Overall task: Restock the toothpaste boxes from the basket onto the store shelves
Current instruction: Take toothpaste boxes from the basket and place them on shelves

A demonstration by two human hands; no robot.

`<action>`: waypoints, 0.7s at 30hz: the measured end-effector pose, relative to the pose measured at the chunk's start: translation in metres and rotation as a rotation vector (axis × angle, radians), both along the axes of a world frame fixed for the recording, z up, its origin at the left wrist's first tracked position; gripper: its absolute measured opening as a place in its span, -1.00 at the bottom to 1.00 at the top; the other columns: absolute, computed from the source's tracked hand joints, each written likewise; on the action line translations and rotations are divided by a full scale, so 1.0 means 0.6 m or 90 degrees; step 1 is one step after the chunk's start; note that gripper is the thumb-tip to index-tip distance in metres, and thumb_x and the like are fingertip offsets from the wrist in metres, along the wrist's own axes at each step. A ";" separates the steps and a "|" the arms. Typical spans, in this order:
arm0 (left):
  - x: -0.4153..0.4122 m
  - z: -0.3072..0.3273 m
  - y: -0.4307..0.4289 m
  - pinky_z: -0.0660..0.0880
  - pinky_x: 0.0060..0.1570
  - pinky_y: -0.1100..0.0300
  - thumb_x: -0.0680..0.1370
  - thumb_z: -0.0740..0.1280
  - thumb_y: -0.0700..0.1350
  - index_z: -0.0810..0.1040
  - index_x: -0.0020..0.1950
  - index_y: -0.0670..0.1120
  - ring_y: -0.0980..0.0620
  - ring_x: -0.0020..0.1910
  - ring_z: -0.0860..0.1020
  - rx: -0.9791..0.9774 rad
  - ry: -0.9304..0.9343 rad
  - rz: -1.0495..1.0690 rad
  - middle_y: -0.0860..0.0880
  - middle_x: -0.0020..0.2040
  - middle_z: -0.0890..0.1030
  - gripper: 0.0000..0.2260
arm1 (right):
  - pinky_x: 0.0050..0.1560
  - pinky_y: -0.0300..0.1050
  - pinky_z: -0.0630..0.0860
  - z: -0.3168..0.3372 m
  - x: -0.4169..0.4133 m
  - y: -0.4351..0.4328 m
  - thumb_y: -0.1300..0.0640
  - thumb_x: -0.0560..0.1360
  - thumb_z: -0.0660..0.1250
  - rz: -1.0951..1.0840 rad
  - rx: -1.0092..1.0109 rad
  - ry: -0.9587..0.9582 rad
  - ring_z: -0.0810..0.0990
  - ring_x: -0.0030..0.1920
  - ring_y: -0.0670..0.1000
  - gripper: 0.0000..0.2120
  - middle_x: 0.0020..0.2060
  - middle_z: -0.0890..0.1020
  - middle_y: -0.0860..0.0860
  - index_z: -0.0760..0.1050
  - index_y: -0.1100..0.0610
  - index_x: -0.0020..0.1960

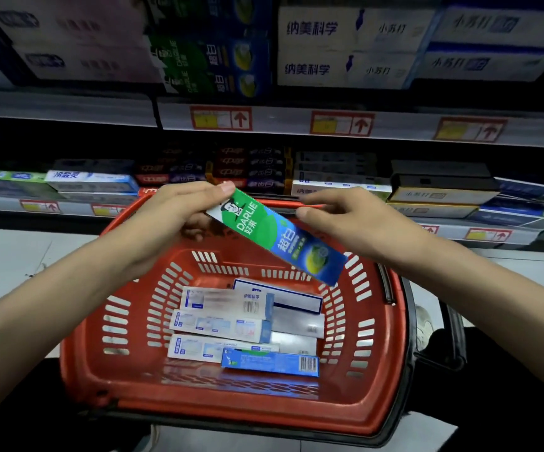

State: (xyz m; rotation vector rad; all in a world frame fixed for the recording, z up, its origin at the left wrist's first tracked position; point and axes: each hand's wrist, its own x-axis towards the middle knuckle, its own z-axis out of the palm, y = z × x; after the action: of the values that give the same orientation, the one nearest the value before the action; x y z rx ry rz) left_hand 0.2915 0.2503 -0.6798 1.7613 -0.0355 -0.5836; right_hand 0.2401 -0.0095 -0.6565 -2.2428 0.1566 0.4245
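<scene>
Restock partway: 1 green-blue Darlie box (273, 236) is out of the red basket (78, 370), held tilted above its 12 o'clock rim. Left hand (172, 216) grips the box's upper end. Right hand (355, 220) is open, fingers loosely extended just beside the box's top edge; contact unclear. At least 5 boxes (225, 324) remain on the basket floor. Matching Darlie stock (211, 63) sits on the upper shelf at 12 o'clock. The price-tag rail (342, 123) and the crowded lower shelf (329, 177) lie between, so placement likely needs a lift over them.
</scene>
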 end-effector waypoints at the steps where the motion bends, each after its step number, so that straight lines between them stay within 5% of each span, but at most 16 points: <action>1: 0.002 0.001 0.005 0.30 -0.20 0.12 0.50 0.46 0.23 0.72 0.02 -0.02 -0.05 -0.22 0.47 -0.023 0.012 0.032 -0.18 -0.05 0.62 -0.66 | 0.27 -0.02 0.58 0.002 0.000 -0.005 -0.15 0.61 0.35 -0.036 -0.002 -0.004 0.67 0.16 -0.05 -0.66 0.13 0.69 -0.11 0.59 -0.08 0.33; 4: 0.000 0.006 0.009 0.30 -0.21 0.16 0.57 0.38 0.14 0.66 0.06 -0.01 0.08 -0.31 0.54 -0.093 0.057 0.118 -0.08 -0.02 0.67 -0.75 | 0.20 0.08 0.61 0.007 -0.004 -0.011 -0.22 0.60 0.33 -0.158 0.057 0.033 0.67 0.11 0.01 -0.73 0.11 0.65 -0.08 0.57 -0.09 0.18; 6: -0.005 0.012 0.008 0.33 -0.19 0.16 0.58 0.36 0.12 0.66 0.08 0.00 0.10 -0.28 0.57 -0.143 0.089 0.155 -0.03 0.01 0.69 -0.77 | 0.02 0.06 0.67 0.012 -0.008 -0.005 -0.31 0.58 0.29 -0.232 0.183 0.109 0.69 0.10 0.09 -0.59 0.15 0.65 0.03 0.58 -0.06 0.26; 12: -0.016 0.024 0.011 0.35 -0.17 0.15 0.53 0.35 0.13 0.57 0.34 -0.07 0.07 -0.20 0.60 -0.198 0.102 0.134 -0.03 0.08 0.71 -0.55 | -0.17 -0.04 0.61 0.026 -0.017 0.008 -0.41 0.51 0.29 -0.326 0.476 0.195 0.77 -0.04 0.24 -0.41 0.11 0.72 0.21 0.60 0.04 0.27; 16: -0.026 0.025 0.012 0.38 -0.11 0.11 0.53 0.36 0.08 0.59 0.29 -0.06 0.01 -0.13 0.62 -0.217 0.141 0.112 -0.07 0.13 0.71 -0.62 | -0.21 -0.07 0.55 0.030 -0.016 0.012 -0.17 0.55 0.42 -0.418 0.577 0.147 0.77 -0.10 0.24 -0.60 0.16 0.68 0.19 0.54 0.04 0.26; 21: -0.021 0.031 0.022 0.40 -0.09 0.12 0.54 0.40 0.08 0.62 0.30 -0.06 -0.02 -0.09 0.63 -0.273 0.142 0.109 -0.12 0.15 0.70 -0.62 | -0.01 -0.05 0.61 0.037 -0.019 0.019 0.02 0.60 0.40 -0.435 0.610 0.132 0.77 -0.09 0.21 -0.78 -0.01 0.74 0.27 0.52 0.10 0.18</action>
State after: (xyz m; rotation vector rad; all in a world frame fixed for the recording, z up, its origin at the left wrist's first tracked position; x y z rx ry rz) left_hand 0.2791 0.2637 -0.6615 1.2640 0.1357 -0.5936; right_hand 0.2285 0.0018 -0.6343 -1.1070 0.6513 0.2624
